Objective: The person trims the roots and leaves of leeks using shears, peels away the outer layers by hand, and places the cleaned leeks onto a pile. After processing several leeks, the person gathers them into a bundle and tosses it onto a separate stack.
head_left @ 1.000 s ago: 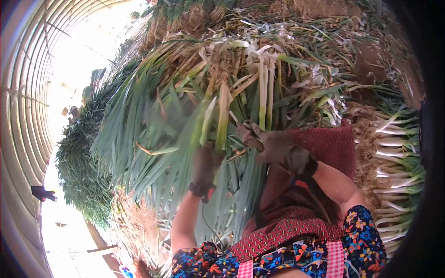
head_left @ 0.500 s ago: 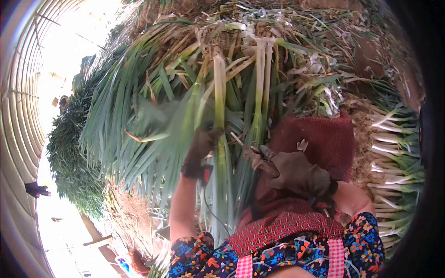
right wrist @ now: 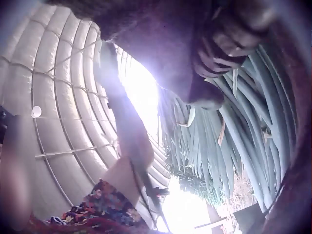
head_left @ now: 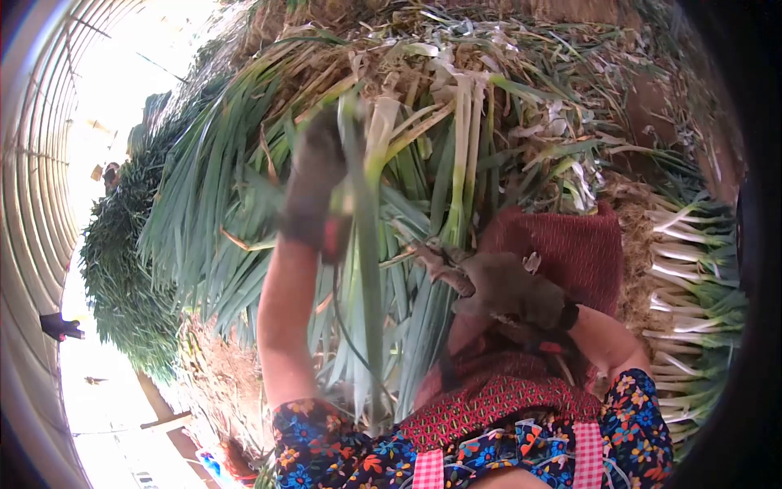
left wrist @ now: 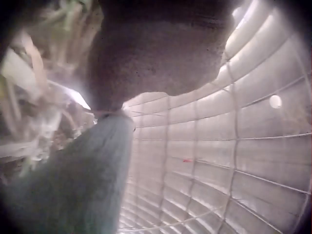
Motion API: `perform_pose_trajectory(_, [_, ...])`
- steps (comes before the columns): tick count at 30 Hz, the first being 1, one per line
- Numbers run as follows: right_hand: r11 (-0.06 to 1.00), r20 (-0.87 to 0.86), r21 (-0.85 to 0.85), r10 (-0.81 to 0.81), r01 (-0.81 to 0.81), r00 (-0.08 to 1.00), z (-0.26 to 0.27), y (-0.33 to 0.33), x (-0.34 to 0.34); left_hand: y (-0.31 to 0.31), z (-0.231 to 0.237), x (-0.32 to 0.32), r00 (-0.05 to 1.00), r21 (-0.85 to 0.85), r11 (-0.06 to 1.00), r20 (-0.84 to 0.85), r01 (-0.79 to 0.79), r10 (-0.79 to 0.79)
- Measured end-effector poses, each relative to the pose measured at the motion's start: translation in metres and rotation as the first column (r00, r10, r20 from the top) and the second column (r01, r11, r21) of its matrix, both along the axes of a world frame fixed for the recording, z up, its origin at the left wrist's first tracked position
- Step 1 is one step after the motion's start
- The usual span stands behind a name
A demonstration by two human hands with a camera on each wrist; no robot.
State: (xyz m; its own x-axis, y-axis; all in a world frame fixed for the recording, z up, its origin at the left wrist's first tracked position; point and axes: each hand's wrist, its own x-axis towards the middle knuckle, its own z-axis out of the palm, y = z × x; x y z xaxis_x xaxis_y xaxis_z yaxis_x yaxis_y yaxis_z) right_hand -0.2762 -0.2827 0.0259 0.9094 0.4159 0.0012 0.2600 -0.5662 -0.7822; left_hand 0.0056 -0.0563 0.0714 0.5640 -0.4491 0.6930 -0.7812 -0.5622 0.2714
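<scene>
My gloved left hand (head_left: pixel 322 151) is raised over the pile and blurred. It grips a long green onion (head_left: pixel 364 228) whose leaves hang down toward my lap. In the left wrist view, a broad grey-green leaf (left wrist: pixel 92 170) hangs below the dark glove (left wrist: pixel 161 58). The gloved right hand (head_left: pixel 501 285) stays low at my lap, its fingers (right wrist: pixel 226 51) curled with nothing visible in them. Ahead of it stand onions with pale stems (head_left: pixel 463 147) on the heap of green onions (head_left: pixel 212 179).
A row of onions with white stems (head_left: pixel 676 253) lies at my right beside brown roots (head_left: pixel 635 244). A dark red cloth (head_left: pixel 570 253) covers my lap. Another mound of green leaves (head_left: pixel 122 269) rises at the left, near the ribbed tunnel wall (head_left: pixel 32 204). A cable (head_left: pixel 350 334) runs from my left wrist.
My left hand has moved up and forward over the pile, and the onion's leaves swing with it. The right hand drew back from the stems toward my lap, then shifted slightly left.
</scene>
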Motion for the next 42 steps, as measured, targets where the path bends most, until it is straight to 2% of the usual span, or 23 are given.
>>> perform_pose_trajectory(1, [1.0,-0.019,0.01,0.004,-0.004,1.0,0.002,0.001,0.003,-0.01,0.035,0.01,0.938,0.195,0.98,0.345,-0.04,-0.03])
perform_pose_trajectory(2, [0.999,-0.078,-0.048,0.002,-0.006,0.997,0.012,0.006,0.007,-0.02,0.071,0.02,0.729,0.279,0.946,0.68,-0.166,-0.073])
perform_pose_trajectory(3, [0.994,-0.136,-0.108,-0.005,-0.009,0.991,0.02,0.009,0.011,-0.019,0.092,0.033,0.732,0.328,0.92,0.678,-0.215,-0.07])
perform_pose_trajectory(5, [0.994,0.046,0.005,-0.105,0.105,0.993,0.014,0.011,0.031,-0.012,0.123,0.054,0.741,0.427,0.85,0.668,-0.308,-0.067])
perform_pose_trajectory(6, [0.99,0.089,-0.009,-0.138,0.139,0.986,0.014,0.009,0.038,-0.009,0.117,0.06,0.885,0.345,0.928,0.465,-0.14,-0.04])
perform_pose_trajectory(7, [0.984,0.132,-0.022,-0.171,0.175,0.976,0.015,0.007,0.046,-0.006,0.112,0.065,0.965,0.18,0.984,0.256,0.011,-0.058])
perform_pose_trajectory(8, [0.973,0.131,-0.115,-0.184,0.199,0.974,0.019,0.003,0.052,0.005,0.074,0.073,0.952,-0.28,0.939,-0.168,0.202,-0.255])
perform_pose_trajectory(9, [0.968,0.114,-0.17,-0.165,0.183,0.98,0.026,0.002,0.053,0.005,0.068,0.042,0.964,0.008,0.998,-0.26,-0.058,0.059])
perform_pose_trajectory(10, [0.961,0.097,-0.225,-0.145,0.163,0.985,0.032,0.001,0.055,0.004,0.062,0.008,0.901,0.435,0.853,-0.18,-0.288,0.396])
perform_pose_trajectory(11, [0.964,0.069,-0.246,-0.088,0.102,0.994,0.045,0.002,0.055,0.004,0.057,-0.026,0.829,0.751,0.559,-0.026,-0.352,0.558])
perform_pose_trajectory(12, [0.962,0.06,-0.245,-0.107,0.118,0.992,0.044,0.0,0.06,0.029,0.005,-0.034,0.866,0.522,0.793,-0.185,-0.315,0.465])
perform_pose_trajectory(13, [0.96,0.051,-0.244,-0.125,0.134,0.991,0.043,-0.002,0.065,0.054,-0.046,-0.042,0.91,0.242,0.943,-0.293,-0.227,0.294])
perform_pose_trajectory(14, [0.949,0.056,-0.219,-0.22,0.227,0.974,0.022,-0.005,0.077,0.058,-0.069,-0.069,0.939,0.282,0.947,-0.258,-0.154,0.229])
perform_pose_trajectory(15, [0.929,0.056,-0.194,-0.311,0.315,0.949,0.011,-0.008,0.085,0.049,-0.074,-0.105,0.818,0.211,0.943,-0.473,-0.257,0.328])
perform_pose_trajectory(17, [0.909,0.045,-0.186,-0.372,0.374,0.927,0.02,-0.015,0.095,0.083,-0.161,-0.101,0.88,0.287,0.94,-0.379,-0.183,0.286])
perform_pose_trajectory(18, [0.898,0.039,-0.183,-0.401,0.401,0.915,0.024,-0.016,0.097,0.099,-0.195,-0.094,0.918,0.285,0.953,-0.344,-0.1,0.199])
perform_pose_trajectory(21, [0.919,0.009,-0.298,-0.267,0.258,0.964,0.024,-0.005,0.103,0.039,-0.111,-0.149,0.589,0.356,0.87,-0.64,-0.343,0.494])
perform_pose_trajectory(27, [0.893,0.16,-0.27,-0.326,0.359,0.932,0.014,0.001,0.147,0.044,-0.134,-0.147,0.718,0.332,0.886,-0.524,-0.325,0.459])
perform_pose_trajectory(30, [0.918,0.103,-0.215,-0.319,0.334,0.942,0.011,0.0,0.174,0.033,-0.118,-0.147,0.654,0.297,0.892,-0.607,-0.34,0.451])
perform_pose_trajectory(36, [0.896,0.08,-0.279,-0.338,0.346,0.938,-0.003,-0.001,0.219,0.028,-0.104,-0.146,0.538,0.353,0.868,-0.682,-0.35,0.495])
perform_pose_trajectory(38, [0.91,0.137,-0.209,-0.334,0.357,0.933,-0.014,0.0,0.218,0.065,-0.169,-0.119,0.513,0.061,0.974,-0.842,-0.219,0.169])
perform_pose_trajectory(40, [0.919,0.141,-0.186,-0.326,0.348,0.935,-0.009,-0.001,0.205,0.075,-0.163,-0.114,0.433,-0.21,0.967,-0.892,-0.143,-0.129])
perform_pose_trajectory(42, [0.921,0.095,-0.203,-0.32,0.333,0.943,0.011,-0.01,0.18,0.077,-0.133,-0.114,0.329,-0.424,0.898,-0.87,-0.116,-0.368])
